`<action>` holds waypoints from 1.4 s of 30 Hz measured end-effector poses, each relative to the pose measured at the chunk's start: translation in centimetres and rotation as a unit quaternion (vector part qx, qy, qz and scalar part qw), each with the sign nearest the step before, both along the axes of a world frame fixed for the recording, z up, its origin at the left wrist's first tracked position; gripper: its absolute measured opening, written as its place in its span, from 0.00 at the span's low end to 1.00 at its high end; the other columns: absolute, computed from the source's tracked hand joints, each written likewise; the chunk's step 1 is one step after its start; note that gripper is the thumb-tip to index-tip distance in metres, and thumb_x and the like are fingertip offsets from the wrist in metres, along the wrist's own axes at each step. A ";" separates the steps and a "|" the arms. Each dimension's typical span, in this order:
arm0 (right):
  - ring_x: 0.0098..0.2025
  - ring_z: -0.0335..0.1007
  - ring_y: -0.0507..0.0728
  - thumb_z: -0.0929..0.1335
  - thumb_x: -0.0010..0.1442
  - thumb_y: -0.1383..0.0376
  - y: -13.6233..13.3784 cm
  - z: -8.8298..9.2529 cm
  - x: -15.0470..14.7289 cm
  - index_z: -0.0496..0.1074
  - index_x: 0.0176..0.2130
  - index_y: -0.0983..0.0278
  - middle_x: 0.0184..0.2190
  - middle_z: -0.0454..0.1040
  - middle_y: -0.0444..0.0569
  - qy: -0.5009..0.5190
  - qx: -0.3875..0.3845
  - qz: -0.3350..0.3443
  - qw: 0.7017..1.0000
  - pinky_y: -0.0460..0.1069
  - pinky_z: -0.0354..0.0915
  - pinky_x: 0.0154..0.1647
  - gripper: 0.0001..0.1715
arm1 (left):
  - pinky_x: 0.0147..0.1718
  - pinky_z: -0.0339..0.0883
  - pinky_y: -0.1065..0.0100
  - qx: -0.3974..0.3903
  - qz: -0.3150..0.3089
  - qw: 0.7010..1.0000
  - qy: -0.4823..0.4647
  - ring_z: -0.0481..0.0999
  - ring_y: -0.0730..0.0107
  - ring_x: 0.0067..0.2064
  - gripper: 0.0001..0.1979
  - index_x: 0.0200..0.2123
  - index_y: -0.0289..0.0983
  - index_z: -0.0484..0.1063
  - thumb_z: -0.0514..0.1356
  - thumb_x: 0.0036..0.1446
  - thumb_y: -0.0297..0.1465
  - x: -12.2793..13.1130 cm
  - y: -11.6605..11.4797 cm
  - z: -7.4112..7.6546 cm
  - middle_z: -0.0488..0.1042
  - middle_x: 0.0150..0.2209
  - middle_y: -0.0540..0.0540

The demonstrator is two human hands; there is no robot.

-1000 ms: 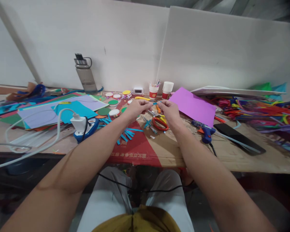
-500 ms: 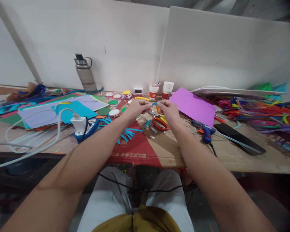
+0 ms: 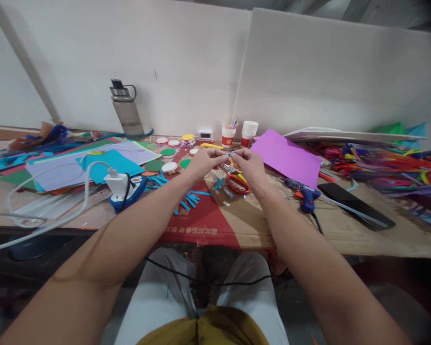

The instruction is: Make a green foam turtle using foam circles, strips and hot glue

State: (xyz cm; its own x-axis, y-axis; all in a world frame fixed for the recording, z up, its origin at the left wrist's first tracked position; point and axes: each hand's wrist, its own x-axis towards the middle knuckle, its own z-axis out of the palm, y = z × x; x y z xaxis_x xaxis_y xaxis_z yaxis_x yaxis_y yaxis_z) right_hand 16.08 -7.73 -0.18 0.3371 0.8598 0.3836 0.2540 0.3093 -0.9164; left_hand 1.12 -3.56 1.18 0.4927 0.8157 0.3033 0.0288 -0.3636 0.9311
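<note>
Both arms reach out over the cluttered table. My left hand [image 3: 205, 162] and my right hand [image 3: 247, 164] pinch the two ends of a small blue paper strip [image 3: 230, 155] held between them above the cardboard sheet [image 3: 237, 220]. The fingertips are close together, nearly touching. Below my right hand lie red-handled scissors [image 3: 237, 184]. Several cut blue paper strips [image 3: 190, 199] are scattered on the cardboard under my left wrist.
Coloured paper sheets [image 3: 93, 163] and a white charger with cable [image 3: 117, 184] lie left. A water bottle [image 3: 126, 111], paper cups [image 3: 249, 130], a purple sheet [image 3: 287, 155], a blue glue gun [image 3: 305, 197], a black phone [image 3: 355, 205] and pipe cleaners [image 3: 380, 165] stand back and right.
My hands have drawn slightly closer together, with the blue strip still pinched between them. Nothing else on the table has moved.
</note>
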 end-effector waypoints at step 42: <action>0.26 0.60 0.50 0.68 0.53 0.58 0.0 -0.6 0.0 0.69 0.29 0.63 0.23 0.68 0.40 -0.109 0.024 0.008 0.994 0.47 0.57 0.30 0.11 | 0.26 0.55 0.71 -0.058 -0.035 0.997 -0.040 0.63 0.78 0.25 0.16 0.24 0.35 0.75 0.70 0.44 0.42 0.0 1.2 -1.5 0.72 0.23 0.50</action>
